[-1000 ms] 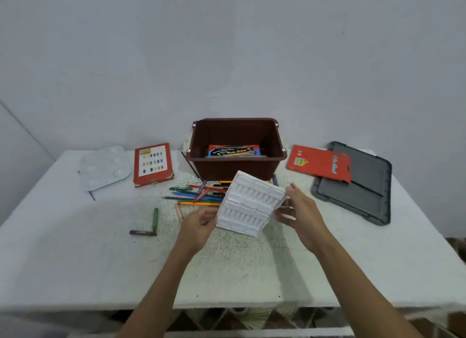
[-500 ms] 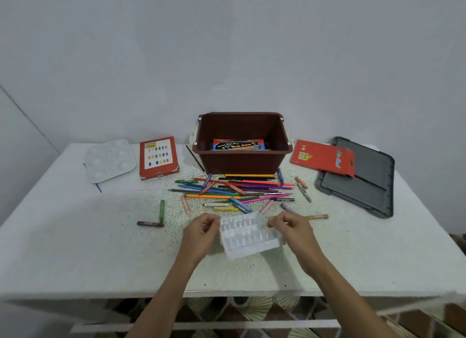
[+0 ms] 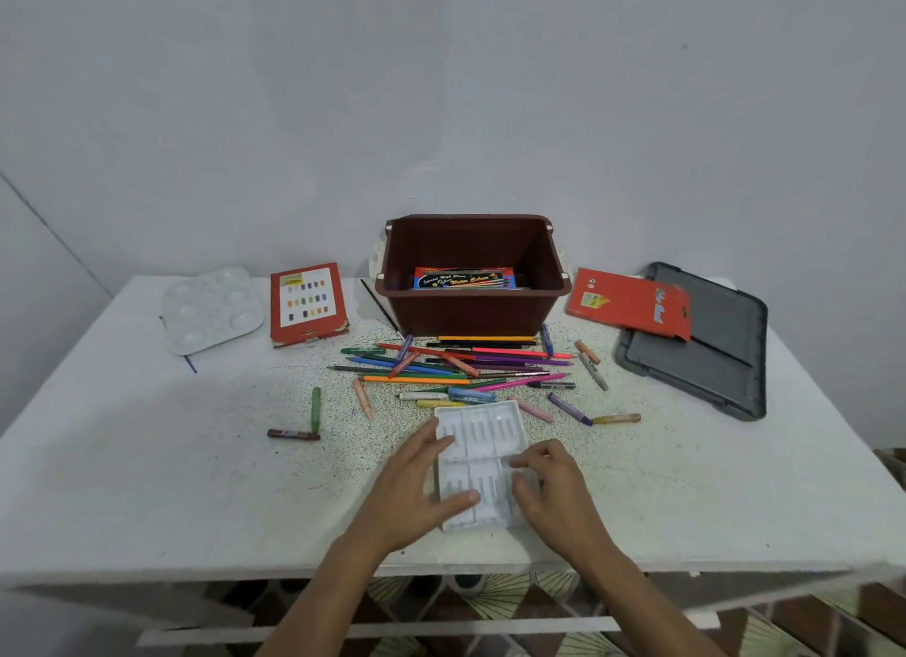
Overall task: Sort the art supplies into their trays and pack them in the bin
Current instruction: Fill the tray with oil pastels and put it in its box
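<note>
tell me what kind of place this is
Probably a plain room at home or a makeshift craft corner: a bare wall, a white table strewn with pencils, and a brown bin.

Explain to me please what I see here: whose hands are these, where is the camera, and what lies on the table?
There is no machine; a person works with bare hands, and the camera sits on their head, looking forward and down. The left hand and right hand rest on a white plastic tray lying flat on the white table. The tray's slots look empty. Beyond it lies a loose pile of coloured pencils and crayons. Behind stands a brown bin with a box of colours inside. Left are a paint palette and a red box; right, a grey lid under a red packet.
</note>
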Action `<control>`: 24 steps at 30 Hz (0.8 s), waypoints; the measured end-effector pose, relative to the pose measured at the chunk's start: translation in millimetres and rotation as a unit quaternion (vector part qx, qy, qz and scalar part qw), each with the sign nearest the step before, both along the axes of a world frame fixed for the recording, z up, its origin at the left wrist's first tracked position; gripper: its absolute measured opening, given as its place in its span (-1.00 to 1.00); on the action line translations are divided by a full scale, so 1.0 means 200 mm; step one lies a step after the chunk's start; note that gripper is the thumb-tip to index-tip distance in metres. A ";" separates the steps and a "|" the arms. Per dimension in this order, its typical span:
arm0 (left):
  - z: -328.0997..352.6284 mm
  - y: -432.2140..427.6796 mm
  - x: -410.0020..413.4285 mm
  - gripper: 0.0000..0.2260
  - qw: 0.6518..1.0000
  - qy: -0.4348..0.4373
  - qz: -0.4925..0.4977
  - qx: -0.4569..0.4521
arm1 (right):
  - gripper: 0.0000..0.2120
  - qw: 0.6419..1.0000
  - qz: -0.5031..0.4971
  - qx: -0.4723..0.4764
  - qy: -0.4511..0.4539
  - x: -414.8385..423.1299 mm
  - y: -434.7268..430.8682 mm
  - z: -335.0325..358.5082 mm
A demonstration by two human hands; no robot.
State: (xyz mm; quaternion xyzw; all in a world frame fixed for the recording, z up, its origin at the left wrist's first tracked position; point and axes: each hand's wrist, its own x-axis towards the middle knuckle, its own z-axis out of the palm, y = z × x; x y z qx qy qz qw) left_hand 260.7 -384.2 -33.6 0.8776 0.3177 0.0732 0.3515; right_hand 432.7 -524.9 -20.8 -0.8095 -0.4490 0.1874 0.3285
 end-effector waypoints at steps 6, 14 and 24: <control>-0.08 0.04 -0.04 0.05 0.985 0.074 -0.105 0.119 | -0.74 0.997 0.015 -0.004 -0.070 0.03 0.04 -0.06; -0.10 0.13 -0.01 -0.02 0.964 0.072 -0.149 0.209 | -0.74 0.993 0.043 0.018 -0.107 0.08 0.07 -0.10; -0.10 0.14 0.03 -0.02 0.963 0.087 -0.147 0.209 | -0.74 0.995 0.057 0.023 -0.084 0.16 0.09 -0.10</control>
